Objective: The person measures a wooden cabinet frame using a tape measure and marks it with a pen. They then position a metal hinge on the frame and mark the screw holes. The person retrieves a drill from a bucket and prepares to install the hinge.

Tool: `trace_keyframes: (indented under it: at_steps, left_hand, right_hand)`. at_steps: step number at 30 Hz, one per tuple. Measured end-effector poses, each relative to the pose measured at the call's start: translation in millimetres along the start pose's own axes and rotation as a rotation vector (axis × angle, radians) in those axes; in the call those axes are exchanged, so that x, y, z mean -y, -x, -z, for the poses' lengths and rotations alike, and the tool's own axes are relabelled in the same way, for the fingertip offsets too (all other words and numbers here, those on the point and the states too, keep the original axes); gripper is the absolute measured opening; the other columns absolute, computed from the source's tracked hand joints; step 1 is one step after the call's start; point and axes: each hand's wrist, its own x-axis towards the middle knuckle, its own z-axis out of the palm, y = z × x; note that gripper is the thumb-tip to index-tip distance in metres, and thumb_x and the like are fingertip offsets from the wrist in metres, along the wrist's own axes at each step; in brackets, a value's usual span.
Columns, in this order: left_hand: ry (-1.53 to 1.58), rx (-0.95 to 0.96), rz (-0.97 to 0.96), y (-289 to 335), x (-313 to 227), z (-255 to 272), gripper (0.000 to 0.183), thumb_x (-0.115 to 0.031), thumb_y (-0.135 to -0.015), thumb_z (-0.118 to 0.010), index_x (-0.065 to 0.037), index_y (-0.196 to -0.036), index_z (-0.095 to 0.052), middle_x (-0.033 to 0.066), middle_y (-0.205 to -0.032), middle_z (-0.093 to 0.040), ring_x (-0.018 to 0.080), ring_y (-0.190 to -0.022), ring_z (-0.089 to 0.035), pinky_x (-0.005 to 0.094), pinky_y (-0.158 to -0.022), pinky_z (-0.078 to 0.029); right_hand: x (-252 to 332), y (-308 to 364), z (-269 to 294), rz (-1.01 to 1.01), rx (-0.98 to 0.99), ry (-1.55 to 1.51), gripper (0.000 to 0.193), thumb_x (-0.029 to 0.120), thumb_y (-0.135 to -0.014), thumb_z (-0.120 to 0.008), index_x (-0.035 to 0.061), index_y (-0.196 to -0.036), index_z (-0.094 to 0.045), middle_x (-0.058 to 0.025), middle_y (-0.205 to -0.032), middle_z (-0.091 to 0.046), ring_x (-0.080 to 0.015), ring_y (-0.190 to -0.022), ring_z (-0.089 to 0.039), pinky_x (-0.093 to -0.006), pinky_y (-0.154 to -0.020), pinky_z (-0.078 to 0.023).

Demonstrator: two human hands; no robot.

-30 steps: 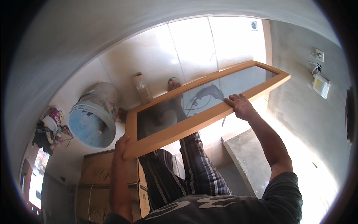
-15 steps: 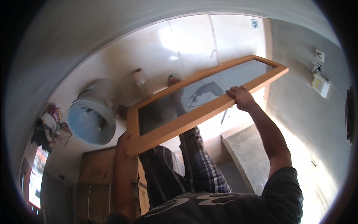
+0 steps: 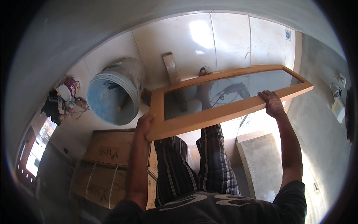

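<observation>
In the head view, the picture has swung: the bucket (image 3: pixel 136 71), the boxes (image 3: pixel 112 147) and the panel (image 3: pixel 216 117) all sit farther right than 0.5 s ago. The 2 hands keep their places, so I judge the hold steady and the panel not yet set down. It slants above the floor (image 3: pixel 175 30), between bucket and right wall (image 3: pixel 317 104); whether its far edge touches anything, I cannot tell.

The left hand (image 3: pixel 144 123) grips the left end, fingertips partly hidden; the right hand (image 3: pixel 273 102) curls its fingers over the near edge, thumb unseen.

The panel is long, smooth, orange-brown wood around glossy glass (image 3: pixel 190 102), through which a grey drill (image 3: pixel 236 89) shows. The round bucket is scuffed, blue inside; the boxes are brown card, the floor pale, shiny tile.
</observation>
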Motion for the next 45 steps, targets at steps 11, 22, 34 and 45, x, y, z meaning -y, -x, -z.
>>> trace_keyframes:
  at_steps: [11, 22, 34, 45]
  left_hand:
    - [0.233, 0.108, 0.069, 2.9, -12.7, -5.7, 0.042, -0.027, -0.099, -0.065, 0.002, -0.129, -0.064, 0.0139, -0.112, -0.072, 0.0242, -0.096, -0.072, 0.0382, -0.085, -0.057]
    - [0.610, 0.149, 0.108, 38.5, -6.0, -11.4, 0.049, -0.032, -0.098, -0.067, -0.002, -0.135, -0.058, 0.0149, -0.119, -0.069, 0.0245, -0.101, -0.070, 0.0400, -0.088, -0.059]
    - [0.701, 0.118, -0.053, 25.6, 25.9, -26.0, 0.050, -0.013, -0.091, -0.065, -0.003, -0.140, -0.056, 0.0110, -0.114, -0.067, 0.0231, -0.101, -0.069, 0.0400, -0.089, -0.058]
    - [0.733, 0.002, -0.293, -64.3, 44.7, -35.8, 0.032, -0.014, -0.088, -0.069, 0.002, -0.115, -0.061, 0.0124, -0.103, -0.067, 0.0239, -0.086, -0.071, 0.0370, -0.076, -0.061]
  right_hand:
    - [18.8, 6.5, 5.1, -0.018, -0.022, 0.099, 0.073, 0.002, -0.087, -0.055, 0.0167, -0.157, -0.042, -0.0173, -0.151, -0.051, -0.0363, -0.145, -0.044, -0.0581, -0.122, -0.031]
    - [132.0, 19.3, 44.7, -0.097, 0.162, 0.252, 0.101, 0.036, -0.089, -0.074, 0.0216, -0.168, -0.013, -0.0092, -0.175, -0.011, -0.0296, -0.162, -0.010, -0.0569, -0.130, -0.005]
    - [150.1, 19.9, 8.4, 0.029, -0.001, 0.200, 0.053, 0.005, -0.085, -0.061, 0.0100, -0.137, -0.055, -0.0130, -0.142, -0.056, -0.0337, -0.141, -0.047, -0.0648, -0.122, -0.025]
    - [158.0, -20.9, 42.4, -0.079, -0.137, 0.111, 0.050, -0.004, -0.084, -0.055, 0.0069, -0.133, -0.060, -0.0162, -0.136, -0.062, -0.0361, -0.132, -0.054, -0.0503, -0.118, -0.035]
